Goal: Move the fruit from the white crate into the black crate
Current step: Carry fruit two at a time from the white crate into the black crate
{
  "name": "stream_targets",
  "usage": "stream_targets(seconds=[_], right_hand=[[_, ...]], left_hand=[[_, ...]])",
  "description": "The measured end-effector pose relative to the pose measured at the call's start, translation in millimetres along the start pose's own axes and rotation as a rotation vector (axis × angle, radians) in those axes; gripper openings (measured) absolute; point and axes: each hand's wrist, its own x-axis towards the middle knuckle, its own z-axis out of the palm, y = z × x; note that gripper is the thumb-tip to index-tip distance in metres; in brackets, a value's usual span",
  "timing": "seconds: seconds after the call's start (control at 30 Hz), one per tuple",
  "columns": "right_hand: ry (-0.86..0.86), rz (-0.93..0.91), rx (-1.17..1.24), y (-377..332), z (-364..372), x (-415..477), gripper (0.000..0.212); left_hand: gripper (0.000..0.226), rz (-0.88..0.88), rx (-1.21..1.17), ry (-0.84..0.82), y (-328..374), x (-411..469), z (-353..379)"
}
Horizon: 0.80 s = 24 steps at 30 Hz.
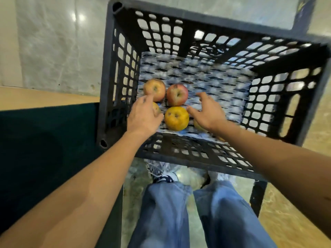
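The black crate (111, 68) stands in front of me, its lattice floor blurred. Two red-yellow apples (155, 88) (177, 94) lie at its near left, with a yellow-orange fruit (176, 119) just in front of them. My left hand (143, 117) hangs over another fruit (156, 109), mostly hiding it, fingers loose. My right hand (207, 111) hovers with spread fingers beside the yellow-orange fruit; a further fruit (198, 126) peeks out beneath its palm. Neither hand holds anything. The white crate is out of view.
A dark green surface (44, 149) lies to the left with a tan strip (44, 97) behind it. My legs in blue jeans (179, 212) and shoes stand below the crate on a shiny floor. A dark leg (258, 197) supports the crate at right.
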Motion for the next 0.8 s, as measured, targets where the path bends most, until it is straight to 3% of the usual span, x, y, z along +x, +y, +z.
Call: stream_targets(seconds=[0.33, 0.6, 0.8], right_hand=[[0.004, -0.003, 0.241, -52, -119, -202, 0.039], [-0.017, -0.020, 0.261, -63, -199, -345, 0.029], [0.077, 0.034, 0.419, -53, -238, -433, 0.027]], left_hand=[[0.052, -0.086, -0.264, -0.024, 72, -201, -113], [0.042, -0.076, -0.286, 0.005, 128, -337, -180], [0.039, 0.004, -0.282, 0.002, 161, -411, -204]])
